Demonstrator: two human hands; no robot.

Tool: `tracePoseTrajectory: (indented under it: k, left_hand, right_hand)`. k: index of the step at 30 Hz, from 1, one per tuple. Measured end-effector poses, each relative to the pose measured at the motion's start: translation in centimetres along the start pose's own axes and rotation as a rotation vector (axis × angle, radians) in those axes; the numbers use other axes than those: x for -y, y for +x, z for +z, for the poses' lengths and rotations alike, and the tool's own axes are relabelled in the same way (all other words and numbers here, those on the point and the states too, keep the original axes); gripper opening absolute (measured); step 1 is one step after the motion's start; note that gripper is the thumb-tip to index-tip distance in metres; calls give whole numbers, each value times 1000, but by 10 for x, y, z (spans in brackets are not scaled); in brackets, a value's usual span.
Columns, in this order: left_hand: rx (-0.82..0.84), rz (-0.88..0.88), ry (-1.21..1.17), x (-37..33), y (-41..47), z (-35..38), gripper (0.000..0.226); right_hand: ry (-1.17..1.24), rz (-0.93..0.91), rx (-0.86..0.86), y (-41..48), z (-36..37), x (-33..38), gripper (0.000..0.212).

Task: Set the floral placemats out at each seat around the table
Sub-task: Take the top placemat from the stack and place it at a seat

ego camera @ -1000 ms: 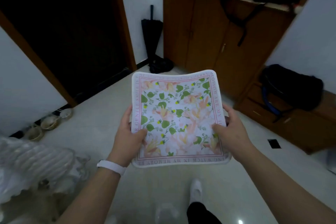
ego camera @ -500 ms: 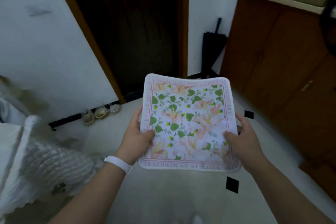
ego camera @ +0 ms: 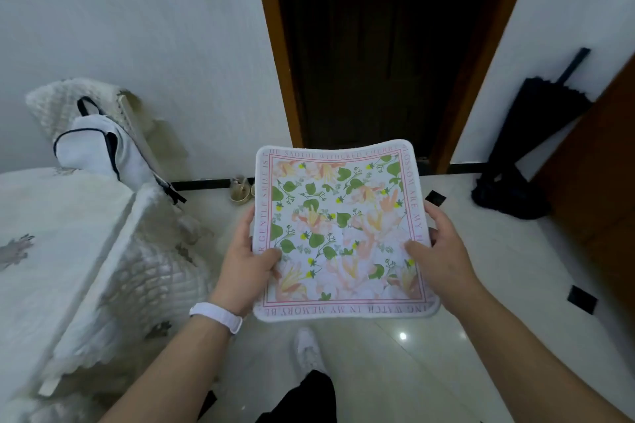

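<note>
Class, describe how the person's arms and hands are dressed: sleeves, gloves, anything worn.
No sleeves or gloves show: the left hand and right hand are uncovered, with no rings visible. A smooth white band circles the left wrist.

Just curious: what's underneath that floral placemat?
Pale floor tiles and a white shoe show below the floral placemat. Fingers of the left hand and right hand beneath it are covered.

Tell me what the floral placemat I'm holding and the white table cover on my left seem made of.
Square floral placemat: likely soft printed fabric, matte, with a white bound edge; its far edge waves limply. White quilted table cover: probably padded cloth with a slight sheen; stitched ridges and a scalloped hem show.
</note>
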State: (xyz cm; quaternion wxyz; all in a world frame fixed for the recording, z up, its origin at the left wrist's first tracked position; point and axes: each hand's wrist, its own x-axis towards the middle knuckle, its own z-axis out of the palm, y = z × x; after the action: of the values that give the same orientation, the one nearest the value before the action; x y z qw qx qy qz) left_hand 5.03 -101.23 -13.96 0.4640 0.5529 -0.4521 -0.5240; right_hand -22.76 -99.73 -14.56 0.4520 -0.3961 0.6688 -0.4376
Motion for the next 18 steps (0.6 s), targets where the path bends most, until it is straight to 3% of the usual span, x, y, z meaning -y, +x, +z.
tracePoseTrajectory:
  k: [9,18]
  left_hand:
    - [-39,-55,-93,-16,172,-61,74]
    - [-151,41,-127,-56,290,-134,76]
  right_hand:
    - [-68,-25,33,154,95,77,59]
    - [-79,-121,157,269,194,159,63]
